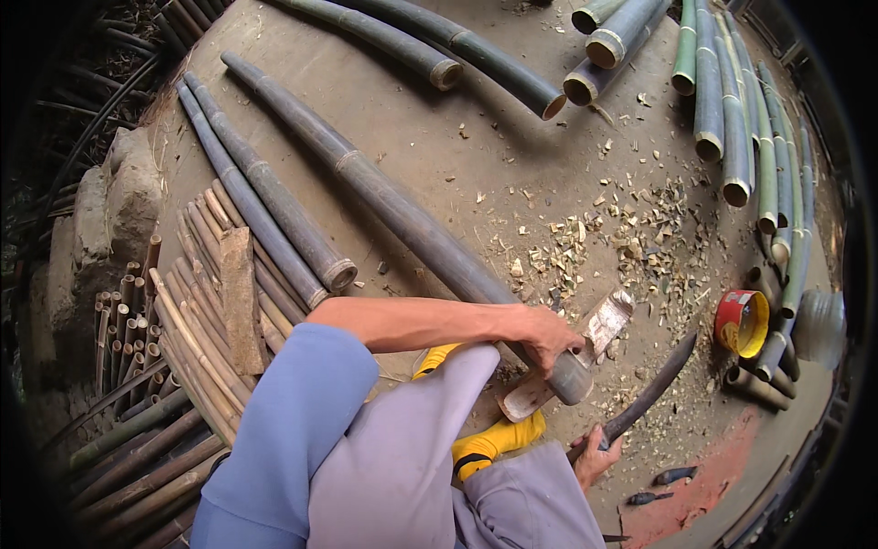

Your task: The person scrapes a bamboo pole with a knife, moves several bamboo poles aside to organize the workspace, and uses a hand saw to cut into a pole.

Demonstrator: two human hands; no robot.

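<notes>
Gripping jointed bamboo pole (pixel 412 219), left hand (pixel 551 337) curled over it, right hand (pixel 598 457) clenched round curved dark knife (pixel 654 392).

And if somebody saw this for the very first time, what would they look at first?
Probably the big curved knife in the right hand, low and right of centre. Next, the long bamboo pole slanting through the middle, with the left hand on its near end. Bright yellow footwear just below that end and a red-and-yellow container toward the right stand out too.
</notes>
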